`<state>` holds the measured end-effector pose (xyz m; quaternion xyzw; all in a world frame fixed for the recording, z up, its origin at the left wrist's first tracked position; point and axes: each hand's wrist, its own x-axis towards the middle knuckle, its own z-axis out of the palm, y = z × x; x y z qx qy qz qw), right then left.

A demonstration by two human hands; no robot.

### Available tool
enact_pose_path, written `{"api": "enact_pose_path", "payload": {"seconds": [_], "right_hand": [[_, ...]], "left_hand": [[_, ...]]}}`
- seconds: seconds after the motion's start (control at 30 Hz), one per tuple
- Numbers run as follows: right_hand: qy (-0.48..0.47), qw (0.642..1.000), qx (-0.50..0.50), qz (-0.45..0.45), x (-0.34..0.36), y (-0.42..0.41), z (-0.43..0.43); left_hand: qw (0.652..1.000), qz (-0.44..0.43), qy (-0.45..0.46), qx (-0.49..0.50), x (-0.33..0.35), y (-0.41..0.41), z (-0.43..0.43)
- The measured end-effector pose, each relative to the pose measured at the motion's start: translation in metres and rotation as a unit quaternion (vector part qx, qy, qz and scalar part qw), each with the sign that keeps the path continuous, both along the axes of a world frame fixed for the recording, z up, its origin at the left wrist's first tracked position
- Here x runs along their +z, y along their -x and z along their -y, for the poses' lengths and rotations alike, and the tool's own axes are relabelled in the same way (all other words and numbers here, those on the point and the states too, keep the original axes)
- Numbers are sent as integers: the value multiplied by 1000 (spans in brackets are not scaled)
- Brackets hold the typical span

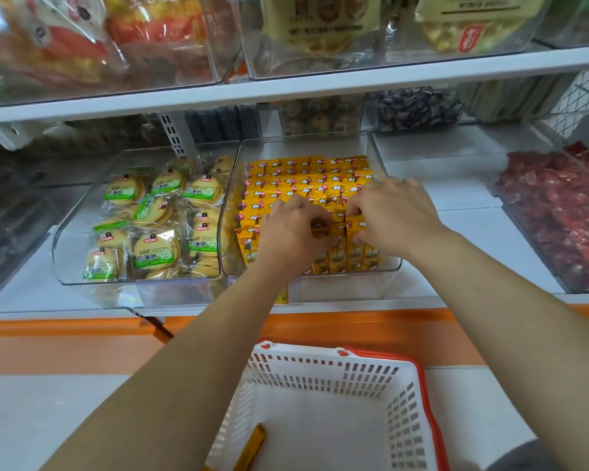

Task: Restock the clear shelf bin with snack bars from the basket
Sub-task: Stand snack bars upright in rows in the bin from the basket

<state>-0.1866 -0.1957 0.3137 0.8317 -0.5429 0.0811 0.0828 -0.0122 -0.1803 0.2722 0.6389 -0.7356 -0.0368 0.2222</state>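
Both hands are in the bin [390, 266]. The left hand [293, 232] pinches a bar [324, 229], and the right hand [395, 215] grips the front row [354, 254], parting it. I'd say the bar needs wedging in upright. The last bar [250, 448] lies in the basket [320, 367].

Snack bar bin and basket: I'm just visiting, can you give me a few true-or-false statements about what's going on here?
1. The left hand and the right hand are both in the clear bin of yellow snack bars. True.
2. The basket is full. False: only one bar shows in it.
3. The neighbouring bin on the left holds round biscuits. True.
4. The basket is blue. False: it is white with a red rim.
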Motion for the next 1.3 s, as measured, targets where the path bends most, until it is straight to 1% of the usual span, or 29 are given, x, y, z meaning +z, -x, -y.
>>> {"api": "enact_pose_path", "payload": {"seconds": [0.07,0.17,0.23,0.3,0.37,0.4,0.47,0.53,0.57,0.73,0.83,0.97,1.07,1.13,1.2,1.23,1.3], "right_hand": [[-11,999,7,-34,-5,1,0],[-6,999,16,-42,-8,5,-1],[14,999,21,-39,-7,9,-1],[39,999,15,-15,-5,15,-1],[29,999,10,11,-5,19,1],[9,999,4,31,-7,21,3],[-56,992,-23,112,-12,25,8],[-106,972,-36,206,-19,28,12],[-112,966,-32,232,-22,29,13],[-124,955,-5,269,-25,36,10],[-143,956,14,255,-24,48,4],[-173,961,14,217,-22,59,-4],[-180,961,13,212,-20,61,-9],[-170,969,-1,181,-18,62,-13],[-133,981,-19,142,-11,61,-21],[-110,984,-22,140,-6,60,-27],[-78,982,-7,170,4,57,-41]], "left_hand": [[1000,15,11,-3,-1,0,1],[998,45,37,-21,-2,0,4],[995,81,48,-47,-1,-1,8],[988,133,20,-76,0,0,15],[974,200,-28,-98,-1,1,24],[966,229,-47,-107,-3,1,29],[959,251,-64,-114,-7,0,38],[962,241,-62,-112,-10,-1,43],[963,237,-59,-111,-11,-2,45],[967,221,-50,-117,-9,1,45],[972,189,-44,-134,-4,18,45],[958,237,-65,-149,-7,45,54],[959,236,-69,-138,-7,48,58],[959,233,-84,-140,-1,50,55],[964,202,-110,-135,14,51,48],[970,176,-114,-126,24,49,43],[983,119,-90,-110,44,35,25]]}}
